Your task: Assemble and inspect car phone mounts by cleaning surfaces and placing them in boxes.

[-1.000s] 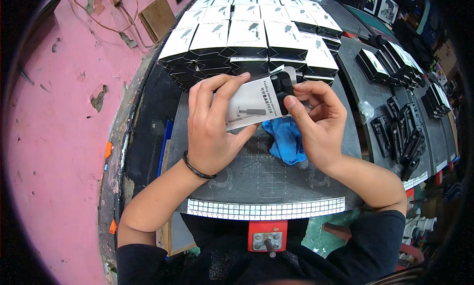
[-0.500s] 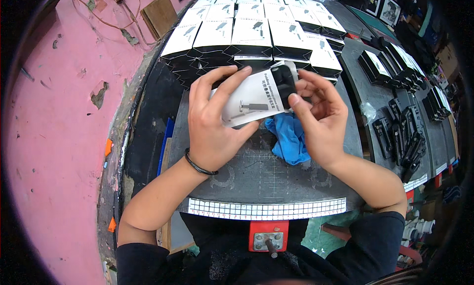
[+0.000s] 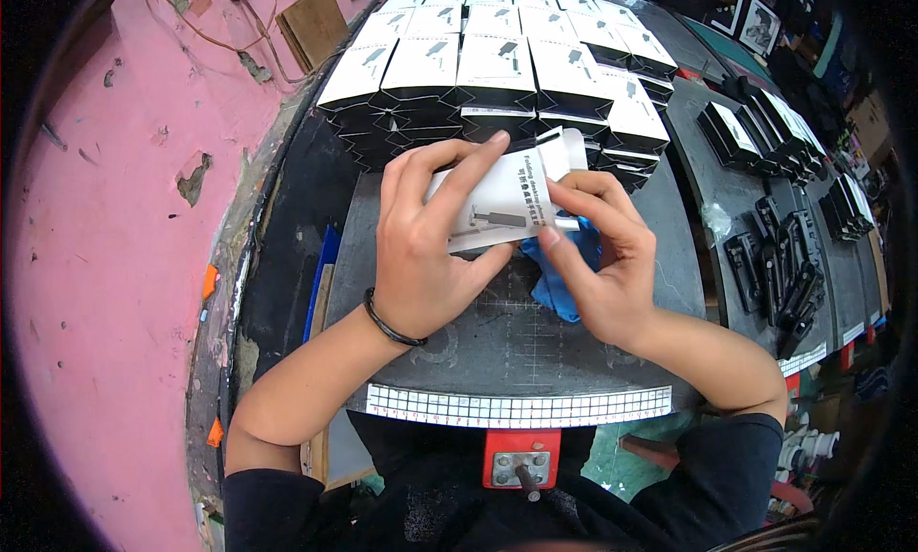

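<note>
My left hand (image 3: 416, 237) grips a small white box (image 3: 502, 203) with a phone stand drawn on its face, thumb below and fingers over the top. The box is tilted above the table, its right end open with a white flap (image 3: 569, 151) standing up. At that open end my right hand (image 3: 607, 256) is closed, thumb and fingers pinching the box's edge by a lower side flap. What lies inside the box is hidden. A crumpled blue cloth (image 3: 555, 289) lies on the dark table behind my right fingers.
Stacks of similar white-topped boxes (image 3: 421, 63) fill the table's far side. To the right, a second bench holds a pile of black folding stands (image 3: 779, 265) and more boxes (image 3: 760, 122). A gridded ruler strip (image 3: 521, 409) edges the table. A pink wall (image 3: 96, 313) rises at left.
The black stand that showed at the box's open end is no longer visible there. My right fingers have moved down and closed on the box's edge, and the upper flap now stands clear.
</note>
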Demonstrator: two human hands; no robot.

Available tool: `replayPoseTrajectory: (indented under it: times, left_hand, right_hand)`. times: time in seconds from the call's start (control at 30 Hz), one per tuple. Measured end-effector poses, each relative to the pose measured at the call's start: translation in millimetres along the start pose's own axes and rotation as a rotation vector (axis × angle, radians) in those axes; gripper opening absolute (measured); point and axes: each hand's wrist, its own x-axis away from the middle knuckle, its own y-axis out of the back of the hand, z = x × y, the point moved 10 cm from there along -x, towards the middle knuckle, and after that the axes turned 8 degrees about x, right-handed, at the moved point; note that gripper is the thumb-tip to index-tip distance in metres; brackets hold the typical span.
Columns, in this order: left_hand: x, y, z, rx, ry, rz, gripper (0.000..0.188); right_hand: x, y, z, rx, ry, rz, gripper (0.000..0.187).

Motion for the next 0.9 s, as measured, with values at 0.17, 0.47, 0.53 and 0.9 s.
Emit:
replayPoseTrajectory:
  times: [0.17, 0.47, 0.53, 0.9]
  left_hand:
    - [-2.2, 2.3, 3.6, -0.003, -0.017, 0.026, 0.088]
    - [1.0, -5.4, -1.8, 0.319, -0.03, 0.075, 0.087]
    - [0.7, -5.5, 0.1, 0.314, -0.023, 0.078, 0.087]
    - [4.1, -13.9, 8.9, 0.322, 0.033, 0.136, 0.093]
  right_hand:
    - [-11.0, 12.1, 19.4, 0.048, 0.121, 0.051, 0.051]
    - [-35.1, 45.4, 42.6, 0.188, 0.337, -0.033, 0.06]
    - [-32.6, 41.3, 35.9, 0.21, 0.322, 0.025, 0.054]
    - [-31.0, 24.9, 23.7, 0.063, 0.253, 0.207, 0.047]
